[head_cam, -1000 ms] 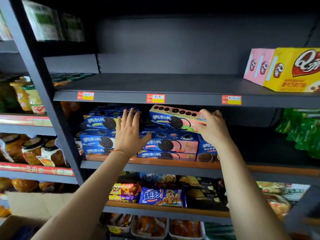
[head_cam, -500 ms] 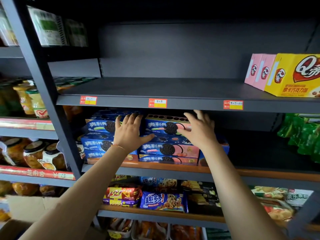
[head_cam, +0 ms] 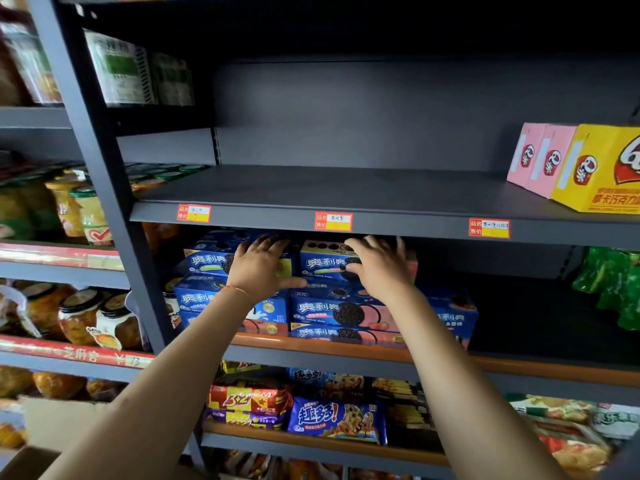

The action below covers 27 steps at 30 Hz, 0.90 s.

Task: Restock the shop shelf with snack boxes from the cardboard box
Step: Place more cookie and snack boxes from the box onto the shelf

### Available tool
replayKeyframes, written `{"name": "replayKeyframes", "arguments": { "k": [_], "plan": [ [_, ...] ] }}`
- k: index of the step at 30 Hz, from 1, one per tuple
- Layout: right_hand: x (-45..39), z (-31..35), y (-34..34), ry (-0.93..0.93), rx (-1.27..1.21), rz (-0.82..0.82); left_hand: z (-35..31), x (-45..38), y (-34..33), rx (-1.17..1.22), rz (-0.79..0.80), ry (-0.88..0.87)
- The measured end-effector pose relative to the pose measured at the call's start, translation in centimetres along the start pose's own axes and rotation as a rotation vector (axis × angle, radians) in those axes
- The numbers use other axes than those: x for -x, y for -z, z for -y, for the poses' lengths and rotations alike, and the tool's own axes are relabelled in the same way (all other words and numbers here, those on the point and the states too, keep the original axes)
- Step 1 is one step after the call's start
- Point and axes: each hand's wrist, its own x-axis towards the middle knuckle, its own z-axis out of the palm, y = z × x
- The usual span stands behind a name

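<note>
Blue cookie boxes are stacked in two piles on the orange-edged middle shelf (head_cam: 519, 363). My left hand (head_cam: 261, 268) lies flat with spread fingers against the front of the top box of the left pile (head_cam: 207, 261). My right hand (head_cam: 379, 268) presses with spread fingers on the top box of the right pile (head_cam: 320, 263), which sits level on the boxes beneath (head_cam: 329, 311). A further blue box (head_cam: 453, 315) stands to the right of that pile. A corner of the cardboard box (head_cam: 45, 427) shows at the lower left.
The dark shelf above (head_cam: 346, 188) carries pink and yellow boxes (head_cam: 588, 168) at its far right. Green packets (head_cam: 609, 282) hang at the right. Jars (head_cam: 79, 317) fill the left rack. Snack packs (head_cam: 332, 419) lie on the shelf below. An upright post (head_cam: 114, 216) divides the racks.
My right hand brought a tilted cookie box down onto the right pile and pushed it in level. My left hand slid up against the left pile. The camera moved closer.
</note>
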Motion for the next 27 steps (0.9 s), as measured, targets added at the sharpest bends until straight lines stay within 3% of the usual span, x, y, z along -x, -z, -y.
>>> {"name": "replayKeyframes", "arguments": {
  "k": [20,24,27],
  "plan": [
    [-1.7,-0.4,-1.6,0.070,-0.081,-0.092,0.4,-0.3,-1.4,0.047,-0.127,0.000],
    [0.5,4.2,-1.7,0.208,-0.383,-0.277,1.6,2.8,-1.5,0.310,-0.482,-0.087],
    [3.6,10.6,-2.6,0.307,-0.688,-0.298,4.0,8.4,-2.6,0.534,-0.672,0.047]
  ]
}}
